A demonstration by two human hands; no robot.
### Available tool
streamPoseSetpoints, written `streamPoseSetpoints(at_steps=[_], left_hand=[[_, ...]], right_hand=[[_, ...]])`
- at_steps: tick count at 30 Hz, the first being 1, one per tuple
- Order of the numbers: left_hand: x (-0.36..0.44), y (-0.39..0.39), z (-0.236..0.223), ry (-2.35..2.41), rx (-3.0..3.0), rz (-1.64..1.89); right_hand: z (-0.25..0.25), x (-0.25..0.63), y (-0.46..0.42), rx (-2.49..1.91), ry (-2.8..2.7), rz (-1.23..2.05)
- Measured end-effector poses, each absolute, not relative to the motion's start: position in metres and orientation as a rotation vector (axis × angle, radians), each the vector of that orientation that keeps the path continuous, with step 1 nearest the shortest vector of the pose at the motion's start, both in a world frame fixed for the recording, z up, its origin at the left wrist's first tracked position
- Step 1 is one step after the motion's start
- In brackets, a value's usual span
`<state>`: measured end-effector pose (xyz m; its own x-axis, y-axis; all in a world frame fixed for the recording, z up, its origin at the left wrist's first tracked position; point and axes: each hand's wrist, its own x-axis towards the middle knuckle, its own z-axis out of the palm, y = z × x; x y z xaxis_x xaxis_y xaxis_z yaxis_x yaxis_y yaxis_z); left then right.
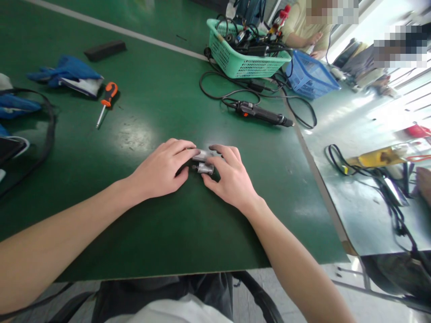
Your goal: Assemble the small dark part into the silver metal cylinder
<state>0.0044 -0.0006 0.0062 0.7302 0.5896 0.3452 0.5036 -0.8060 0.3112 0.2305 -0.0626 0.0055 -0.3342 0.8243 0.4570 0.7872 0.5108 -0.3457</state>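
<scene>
Two silver metal cylinders lie close together on the green table [161, 233], between my hands. The rear cylinder [201, 155] is partly covered by fingers. In front of it, the smaller one [204, 168] has a narrow stub at its left end and looks like a small motor. My left hand [163, 168] is curled, its fingertips at the left end of the rear cylinder. Curving in from the other side, my right hand [232, 175] has thumb and index finger closed about the smaller cylinder. Dark smudges mark several fingertips.
A black electric screwdriver [264, 114] with its cable lies behind my right hand. Beyond stand a green basket [249, 67] of cables and tools and a blue basket [311, 80]. An orange-handled screwdriver [108, 96], blue gloves [72, 72] and a dark block [105, 50] lie left. People sit at right.
</scene>
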Motion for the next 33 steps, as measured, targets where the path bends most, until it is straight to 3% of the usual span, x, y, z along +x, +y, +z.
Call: streamPoseSetpoints(at_steps=[23,29,33], left_hand=[[0.005,-0.003,0.005,0.872,2.738,0.715],[0.003,-0.005,0.009,0.727,2.780,0.776],[0.004,-0.007,0.011,0.590,2.829,0.640]], right_hand=[[0.017,0.228,-0.075,-1.375,-2.348,0.267],[0.016,0.228,-0.075,-1.374,-2.343,0.274],[0.016,0.227,-0.075,-1.378,-2.330,0.302]])
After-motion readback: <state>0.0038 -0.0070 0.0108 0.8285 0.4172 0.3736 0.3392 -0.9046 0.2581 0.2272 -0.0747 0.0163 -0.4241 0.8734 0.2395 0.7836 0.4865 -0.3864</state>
